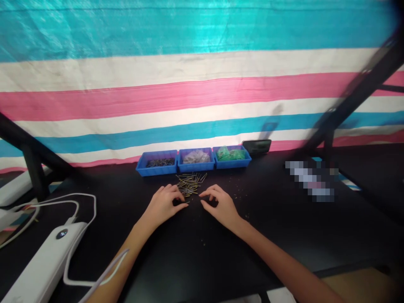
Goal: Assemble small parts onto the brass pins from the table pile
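Note:
A loose pile of thin metal pins (189, 184), yellowish and grey, lies on the black table in front of both hands. My left hand (164, 202) is at the pile's near left side, with thumb and forefinger closed on a thin pin (186, 203). The pin's exact kind is too small to make out. To the right, my right hand (222, 207) rests near the table with its thumb and forefinger apart, and I see nothing between them. Behind the pile stand a blue tray of dark pins (157, 171), a blue tray of whitish pieces (196, 166) and a blue tray of green pieces (234, 163).
A dark phone-like object (257, 146) leans by the striped sheet (202, 97) at the back. On the left lie a white power bank (47, 261) and looping white cables (94, 210). Small crumbs (238, 197) dot the table right of the pile. Black frame bars (353, 97) slope at both sides.

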`<move>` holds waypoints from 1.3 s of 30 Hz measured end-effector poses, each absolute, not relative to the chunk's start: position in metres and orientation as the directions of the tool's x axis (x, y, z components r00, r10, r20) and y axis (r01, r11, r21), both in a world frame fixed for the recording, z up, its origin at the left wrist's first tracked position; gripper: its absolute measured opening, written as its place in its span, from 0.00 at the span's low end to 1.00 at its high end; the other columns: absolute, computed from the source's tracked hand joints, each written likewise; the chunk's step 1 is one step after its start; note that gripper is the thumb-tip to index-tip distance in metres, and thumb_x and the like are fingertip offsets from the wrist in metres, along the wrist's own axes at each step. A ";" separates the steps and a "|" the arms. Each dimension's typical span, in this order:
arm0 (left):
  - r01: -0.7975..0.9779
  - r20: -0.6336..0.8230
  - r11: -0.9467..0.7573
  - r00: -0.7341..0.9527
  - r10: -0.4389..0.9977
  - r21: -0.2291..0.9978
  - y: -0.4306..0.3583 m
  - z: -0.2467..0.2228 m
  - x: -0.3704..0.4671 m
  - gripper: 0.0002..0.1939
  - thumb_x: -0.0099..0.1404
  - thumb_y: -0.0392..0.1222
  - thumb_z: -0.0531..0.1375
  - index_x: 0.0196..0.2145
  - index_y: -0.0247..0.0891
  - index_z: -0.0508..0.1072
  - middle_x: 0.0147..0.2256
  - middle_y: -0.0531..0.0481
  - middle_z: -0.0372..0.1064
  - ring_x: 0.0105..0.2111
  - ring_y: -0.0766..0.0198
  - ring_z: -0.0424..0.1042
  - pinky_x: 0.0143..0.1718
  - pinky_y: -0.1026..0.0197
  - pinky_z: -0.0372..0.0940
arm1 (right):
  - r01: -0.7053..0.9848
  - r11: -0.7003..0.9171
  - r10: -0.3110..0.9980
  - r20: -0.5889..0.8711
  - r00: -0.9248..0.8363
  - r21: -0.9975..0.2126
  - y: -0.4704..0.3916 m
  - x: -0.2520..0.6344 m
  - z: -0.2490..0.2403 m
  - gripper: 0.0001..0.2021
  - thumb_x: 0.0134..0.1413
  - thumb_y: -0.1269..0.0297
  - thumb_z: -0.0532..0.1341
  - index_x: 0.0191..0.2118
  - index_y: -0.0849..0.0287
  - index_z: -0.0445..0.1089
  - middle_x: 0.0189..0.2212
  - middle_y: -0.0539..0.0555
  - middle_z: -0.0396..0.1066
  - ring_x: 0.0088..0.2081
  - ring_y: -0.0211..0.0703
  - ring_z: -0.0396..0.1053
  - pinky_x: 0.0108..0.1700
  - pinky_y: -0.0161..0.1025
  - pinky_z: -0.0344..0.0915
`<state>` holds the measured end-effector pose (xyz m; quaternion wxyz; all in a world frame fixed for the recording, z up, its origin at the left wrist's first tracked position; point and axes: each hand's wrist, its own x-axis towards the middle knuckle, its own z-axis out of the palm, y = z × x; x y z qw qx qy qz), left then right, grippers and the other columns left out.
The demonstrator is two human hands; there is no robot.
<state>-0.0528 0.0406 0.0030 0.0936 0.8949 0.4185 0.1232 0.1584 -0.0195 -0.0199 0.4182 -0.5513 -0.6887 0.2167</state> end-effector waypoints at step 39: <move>0.450 0.301 -0.498 0.440 0.846 0.741 0.012 0.002 -0.021 0.05 0.55 0.42 0.61 0.29 0.39 0.74 0.34 0.51 0.67 0.28 0.70 0.64 0.29 0.66 0.61 | 0.461 0.236 0.956 0.290 0.051 -0.856 -0.017 0.159 -0.011 0.05 0.50 0.65 0.62 0.27 0.58 0.73 0.24 0.49 0.70 0.27 0.35 0.63 0.29 0.33 0.56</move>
